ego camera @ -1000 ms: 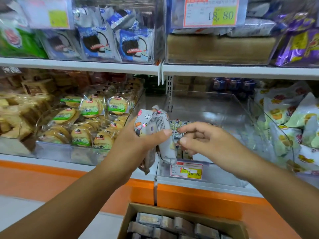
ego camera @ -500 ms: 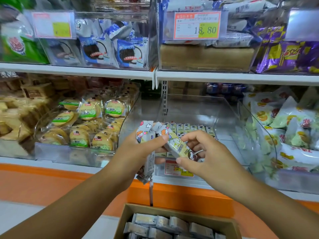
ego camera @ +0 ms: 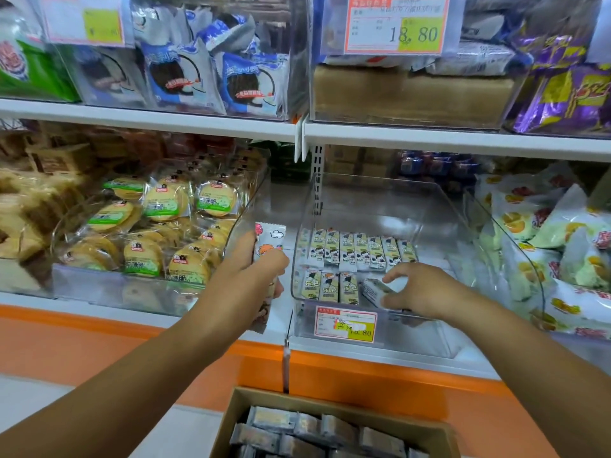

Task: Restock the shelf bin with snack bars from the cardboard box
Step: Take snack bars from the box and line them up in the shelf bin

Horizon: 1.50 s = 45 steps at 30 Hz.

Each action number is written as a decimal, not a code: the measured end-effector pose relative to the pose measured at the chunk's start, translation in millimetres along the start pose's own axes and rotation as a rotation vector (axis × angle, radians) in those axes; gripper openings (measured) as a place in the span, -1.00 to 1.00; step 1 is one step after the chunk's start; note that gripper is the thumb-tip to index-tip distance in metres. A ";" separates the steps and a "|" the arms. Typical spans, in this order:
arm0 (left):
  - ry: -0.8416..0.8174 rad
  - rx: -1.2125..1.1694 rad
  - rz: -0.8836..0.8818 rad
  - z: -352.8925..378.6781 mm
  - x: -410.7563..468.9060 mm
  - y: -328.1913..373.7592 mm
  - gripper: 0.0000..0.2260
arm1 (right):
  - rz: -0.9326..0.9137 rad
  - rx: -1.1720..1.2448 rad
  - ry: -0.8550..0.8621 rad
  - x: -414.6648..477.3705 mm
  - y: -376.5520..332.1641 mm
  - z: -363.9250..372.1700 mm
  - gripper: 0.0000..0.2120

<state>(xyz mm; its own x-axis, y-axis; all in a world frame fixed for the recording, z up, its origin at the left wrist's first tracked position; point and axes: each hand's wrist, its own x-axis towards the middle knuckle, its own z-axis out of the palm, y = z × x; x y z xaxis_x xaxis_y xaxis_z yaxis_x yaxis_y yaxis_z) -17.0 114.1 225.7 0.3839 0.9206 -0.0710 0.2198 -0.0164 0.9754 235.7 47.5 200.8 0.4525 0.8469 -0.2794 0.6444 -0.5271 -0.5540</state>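
Observation:
A clear plastic shelf bin on the lower shelf holds two rows of green-and-white snack bars lying flat. My right hand reaches into the bin's front and pinches one snack bar at the right end of the front row. My left hand stays just left of the bin and grips a small stack of bars with white cartoon wrappers. The open cardboard box sits below at the bottom edge, with several wrapped bars inside.
A bin of round yellow cakes stands to the left, and a bin of white-and-yellow packets to the right. The upper shelf overhangs the bin. A price tag hangs on the bin's front. Orange base runs below.
My right hand took one bar from the left hand's stack and carried it down into the bin's front row. The left hand stayed nearly still. The view dropped slightly.

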 end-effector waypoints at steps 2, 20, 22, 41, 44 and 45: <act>0.024 -0.008 -0.032 0.4 9.2 -3.8 -0.81 | -0.026 -0.057 -0.037 4.5 -2.0 2.7 -0.68; -0.211 -0.032 0.193 21.2 -19.3 9.0 -0.78 | -0.380 0.240 0.121 -31.7 -28.4 -5.2 -0.82; -0.251 -0.057 0.177 25.2 -20.3 10.3 -0.80 | -0.459 0.327 0.010 -56.9 -40.1 -4.7 -0.88; -0.001 0.524 0.290 12.2 1.0 -25.0 -0.45 | -0.036 0.210 0.134 -28.0 4.0 -26.8 -0.60; -0.081 0.548 0.229 14.3 6.0 -35.8 -0.46 | 0.050 0.058 0.040 -6.9 9.4 -13.6 -0.68; -0.097 0.542 0.236 15.2 5.9 -36.0 -0.51 | 0.070 0.001 0.003 -1.7 9.0 -10.0 -0.75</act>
<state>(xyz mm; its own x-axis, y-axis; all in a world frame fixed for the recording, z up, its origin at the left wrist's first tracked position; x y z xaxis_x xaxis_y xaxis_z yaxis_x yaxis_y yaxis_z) -9.1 114.2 187.0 0.5528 0.8283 0.0914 0.5348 -0.4367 0.7234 246.9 40.6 204.1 0.4983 0.8077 -0.3151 0.6105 -0.5849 -0.5340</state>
